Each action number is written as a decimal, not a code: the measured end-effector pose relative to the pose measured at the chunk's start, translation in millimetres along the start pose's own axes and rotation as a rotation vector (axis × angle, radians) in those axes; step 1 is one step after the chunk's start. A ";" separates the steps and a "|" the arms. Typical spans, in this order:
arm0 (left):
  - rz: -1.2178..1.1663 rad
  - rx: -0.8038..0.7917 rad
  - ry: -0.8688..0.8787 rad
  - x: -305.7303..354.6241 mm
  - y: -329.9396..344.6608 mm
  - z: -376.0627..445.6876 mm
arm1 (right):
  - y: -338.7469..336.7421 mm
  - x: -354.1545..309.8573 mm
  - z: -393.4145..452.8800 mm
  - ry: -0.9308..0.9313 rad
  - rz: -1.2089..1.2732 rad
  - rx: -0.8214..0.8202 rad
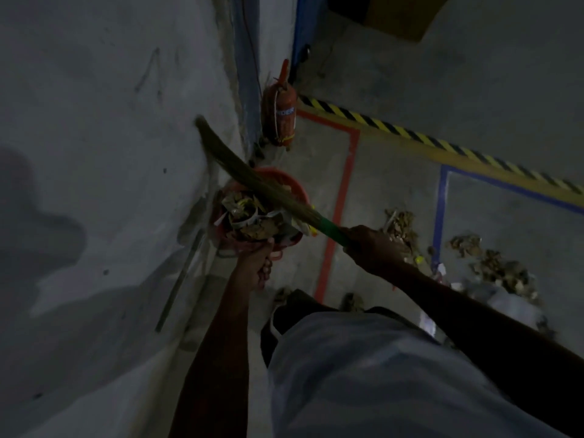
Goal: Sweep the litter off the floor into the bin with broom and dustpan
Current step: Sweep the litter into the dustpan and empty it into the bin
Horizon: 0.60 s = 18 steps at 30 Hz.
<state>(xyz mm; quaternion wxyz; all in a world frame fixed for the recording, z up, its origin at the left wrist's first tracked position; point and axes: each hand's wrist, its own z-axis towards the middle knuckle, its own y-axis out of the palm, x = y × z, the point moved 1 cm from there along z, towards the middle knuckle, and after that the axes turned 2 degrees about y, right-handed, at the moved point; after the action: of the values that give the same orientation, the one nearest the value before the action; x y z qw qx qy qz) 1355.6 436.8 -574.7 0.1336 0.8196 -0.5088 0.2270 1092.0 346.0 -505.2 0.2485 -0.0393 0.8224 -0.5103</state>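
While the litter (252, 216) sits heaped at the mouth of the one red bin (286, 181), we see the single broom (252, 181) laid across it — long axis running from the green handle at lower right up to the bristle tip at upper left, against the wall (94, 121). We note the right hand (369, 241) wrapped around that handle, just right of the bin. The left hand (257, 263) lies nearest the heap, directly below it, fingers curled on what we judge to be the dustpan's handle; the dark hides the pan itself. Further right, at least two loose piles of floor litter (493, 267) remain, well apart from the bin — so we judge the task part done. One fire extinguisher (279, 118) stands beyond the bin.
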 end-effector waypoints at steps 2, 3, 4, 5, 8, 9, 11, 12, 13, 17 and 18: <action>-0.010 -0.057 -0.076 9.1 -10.5 26.7 | 4.4 -11.9 10.2 0.057 0.010 -0.005; -0.006 -0.079 -0.111 13.2 -15.7 39.6 | 5.6 -18.0 13.7 0.085 0.002 -0.007; 0.006 -0.089 -0.140 15.7 -19.8 50.6 | 6.7 -22.2 15.4 0.100 -0.009 -0.002; 0.028 -0.093 -0.159 18.0 -23.5 62.5 | 8.7 -24.2 17.3 0.108 -0.020 0.009; 0.046 -0.110 -0.184 24.7 -28.4 85.1 | 7.5 -27.2 12.0 0.112 -0.008 0.045; 0.032 -0.109 -0.189 27.2 -27.7 88.8 | 6.3 -26.6 7.7 0.113 0.000 0.053; 0.006 -0.106 -0.200 30.1 -25.1 94.4 | 3.6 -25.4 -2.3 0.137 0.024 0.094; -0.015 -0.108 -0.203 30.4 -23.0 98.1 | 2.2 -25.0 -7.8 0.154 0.040 0.123; -0.046 -0.105 -0.205 30.7 -21.3 102.4 | 1.3 -24.2 -13.3 0.170 0.054 0.142; -0.081 -0.092 -0.183 33.6 -12.9 108.7 | -0.9 -16.4 -32.4 0.241 0.082 0.166; -0.057 -0.090 -0.160 36.4 -9.7 106.3 | -2.0 -13.5 -36.3 0.249 0.089 0.182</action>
<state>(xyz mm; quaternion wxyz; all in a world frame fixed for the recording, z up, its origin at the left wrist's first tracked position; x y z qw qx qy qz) 1403.2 365.1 -647.6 0.1355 0.8423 -0.5041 0.1341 1087.1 379.1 -485.5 0.1694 0.0835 0.7981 -0.5722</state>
